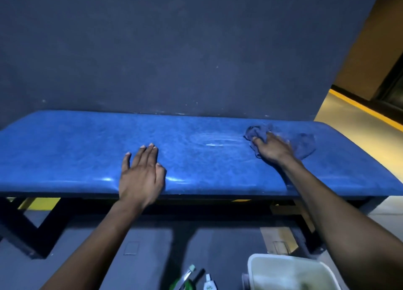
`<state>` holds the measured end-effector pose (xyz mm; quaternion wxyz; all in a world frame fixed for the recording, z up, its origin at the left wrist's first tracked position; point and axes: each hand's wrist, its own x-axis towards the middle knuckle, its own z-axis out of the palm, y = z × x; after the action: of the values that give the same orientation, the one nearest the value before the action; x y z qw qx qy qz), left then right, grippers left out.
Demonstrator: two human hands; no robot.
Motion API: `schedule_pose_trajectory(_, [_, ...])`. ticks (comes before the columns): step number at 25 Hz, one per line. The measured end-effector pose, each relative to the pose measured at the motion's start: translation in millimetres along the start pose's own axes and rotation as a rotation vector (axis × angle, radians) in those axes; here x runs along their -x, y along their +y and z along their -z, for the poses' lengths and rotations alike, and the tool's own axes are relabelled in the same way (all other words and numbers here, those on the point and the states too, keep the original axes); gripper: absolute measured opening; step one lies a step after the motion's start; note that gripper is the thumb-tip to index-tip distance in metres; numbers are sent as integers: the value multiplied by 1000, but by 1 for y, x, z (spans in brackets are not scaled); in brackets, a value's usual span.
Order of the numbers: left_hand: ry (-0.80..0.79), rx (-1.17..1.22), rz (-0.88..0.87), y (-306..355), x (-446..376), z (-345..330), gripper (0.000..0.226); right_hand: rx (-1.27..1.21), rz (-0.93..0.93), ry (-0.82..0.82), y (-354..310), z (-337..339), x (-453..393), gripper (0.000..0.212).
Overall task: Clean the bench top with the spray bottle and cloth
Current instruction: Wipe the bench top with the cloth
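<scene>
From the head view, the left hand (141, 176) lies flat and open on the blue bench top (76, 150). The right hand (272, 148) grips a bunched blue cloth (257, 132) on the bench's right end. A wet streak (213, 141) shines between the hands. A small bottle (209, 284) lies on the floor beside a white bin (290, 270).

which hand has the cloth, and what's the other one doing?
The right hand grips the bunched blue cloth near the bench top's right end. The left hand rests flat, holding nothing.
</scene>
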<state>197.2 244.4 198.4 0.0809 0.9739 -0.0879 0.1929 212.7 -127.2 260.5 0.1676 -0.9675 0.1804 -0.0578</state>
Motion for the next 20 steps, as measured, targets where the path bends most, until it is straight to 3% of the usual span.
schedule_pose_trajectory(5, [2, -21, 2, -2, 0, 0, 70, -5, 237, -135, -103, -49, -20, 59])
schedule_pose_trajectory(8, [12, -32, -3, -2, 0, -1, 68, -27, 417, -245, -142, -52, 21, 50])
schedule_pose_trajectory(11, [18, -20, -16, -4, 0, -2, 66, -69, 554, -233, -123, -42, 70, 40])
schedule_pose_trajectory(14, [20, -19, -17, -5, 1, -1, 65, -87, 626, -138, -76, -29, 103, 45])
schedule_pose_trajectory(17, [14, -33, -22, -6, 0, -1, 66, -86, 512, -56, -16, -11, 102, 42])
schedule_pose_trajectory(20, [9, -40, -17, -4, -1, -1, 66, 11, 164, 33, 34, 12, 78, 49])
